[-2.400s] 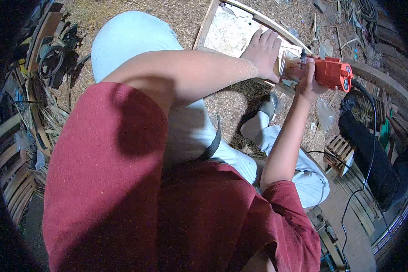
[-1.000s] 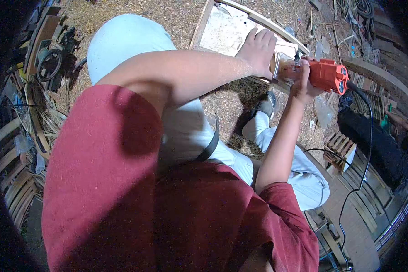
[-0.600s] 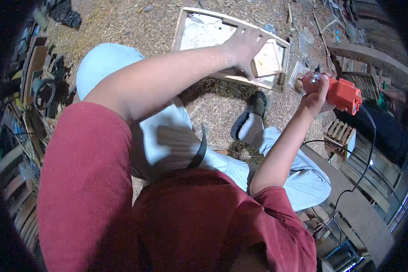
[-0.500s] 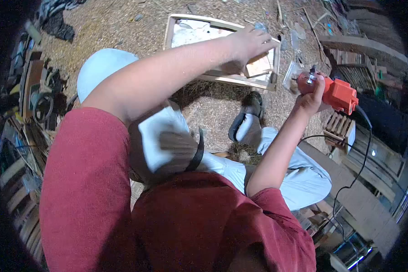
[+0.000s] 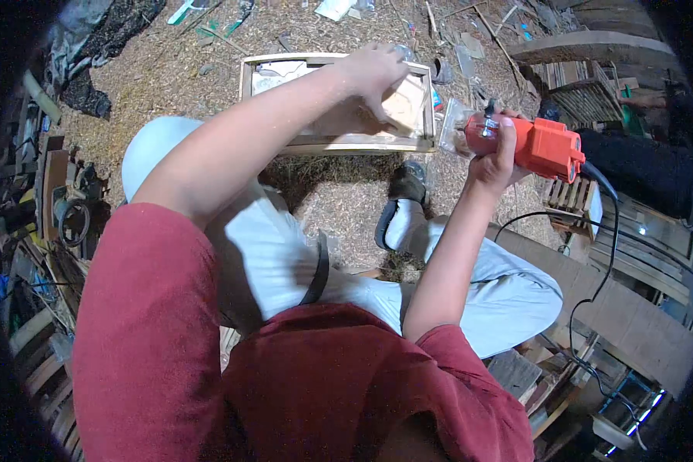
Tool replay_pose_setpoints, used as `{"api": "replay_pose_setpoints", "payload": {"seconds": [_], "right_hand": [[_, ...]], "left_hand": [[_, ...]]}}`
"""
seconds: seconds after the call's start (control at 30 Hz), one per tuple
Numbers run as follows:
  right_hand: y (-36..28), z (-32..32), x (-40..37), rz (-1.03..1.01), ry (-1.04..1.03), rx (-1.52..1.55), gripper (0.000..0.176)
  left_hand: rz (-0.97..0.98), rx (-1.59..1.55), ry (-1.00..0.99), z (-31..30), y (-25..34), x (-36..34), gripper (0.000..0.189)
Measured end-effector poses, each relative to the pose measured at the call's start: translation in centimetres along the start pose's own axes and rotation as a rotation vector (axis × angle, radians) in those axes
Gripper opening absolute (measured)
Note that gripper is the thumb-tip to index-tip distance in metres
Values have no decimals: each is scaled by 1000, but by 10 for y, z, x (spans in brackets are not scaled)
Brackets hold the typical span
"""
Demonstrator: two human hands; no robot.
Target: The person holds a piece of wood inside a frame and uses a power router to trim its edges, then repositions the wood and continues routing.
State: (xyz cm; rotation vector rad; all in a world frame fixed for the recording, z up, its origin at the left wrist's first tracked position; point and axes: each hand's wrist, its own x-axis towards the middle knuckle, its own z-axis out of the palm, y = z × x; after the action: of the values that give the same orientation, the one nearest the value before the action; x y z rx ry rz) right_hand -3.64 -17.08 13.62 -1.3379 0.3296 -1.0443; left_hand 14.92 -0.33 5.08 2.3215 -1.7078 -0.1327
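Wood shavings cover the floor [image 5: 346, 219] around the feet, loose stuff that would let a tray slide, so its footing deserves a check. The shallow wooden tray [image 5: 346, 145] lies flat on them in front of the legs. A black power cord [image 5: 613, 239] droops to the right of the right knee; it is best left slack on that side, well away from the cutting end. The red trim router [image 5: 547, 150] hangs in the air just off the tray's right end, on its side with the motor pointing right. The right hand [image 5: 503, 158] is wrapped around its body, thumb along the upper side, a sound hold for steering it. The left hand [image 5: 373, 71] spreads over the left part of a small wooden block [image 5: 406, 104] inside the tray at its right end; whether it grips the block or merely rests there cannot be told. Firm pressure from that side, fingers back from the exposed edge, would steady the wood best. The clear base [image 5: 452, 127] faces the block and should sit flush before any cutting; the bit cannot be made out.
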Motion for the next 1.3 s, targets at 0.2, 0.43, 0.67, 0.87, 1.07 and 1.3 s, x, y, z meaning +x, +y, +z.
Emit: {"api": "replay_pose_setpoints", "payload": {"seconds": [0.2, 0.43, 0.67, 0.87, 1.07, 1.3], "right_hand": [[5, 9, -10, 142, -40, 134, 38], [40, 35, -17, 197, -131, 86, 44], [90, 29, -12, 115, -264, -94, 57], [100, 36, -14, 74, -290, -56, 51], [104, 31, -12, 112, -338, -106, 58], [104, 39, -14, 117, -340, -31, 57]], "left_hand": [[-317, -49, 188, 29, 43, -58, 106], [-414, -155, 336, 55, 45, -100, 131], [-462, -198, 380, 60, 52, -90, 132], [-482, -172, 366, 69, 52, -88, 131], [-489, -140, 357, 76, 51, -87, 134], [-535, -115, 280, 73, 56, -88, 135]]}}
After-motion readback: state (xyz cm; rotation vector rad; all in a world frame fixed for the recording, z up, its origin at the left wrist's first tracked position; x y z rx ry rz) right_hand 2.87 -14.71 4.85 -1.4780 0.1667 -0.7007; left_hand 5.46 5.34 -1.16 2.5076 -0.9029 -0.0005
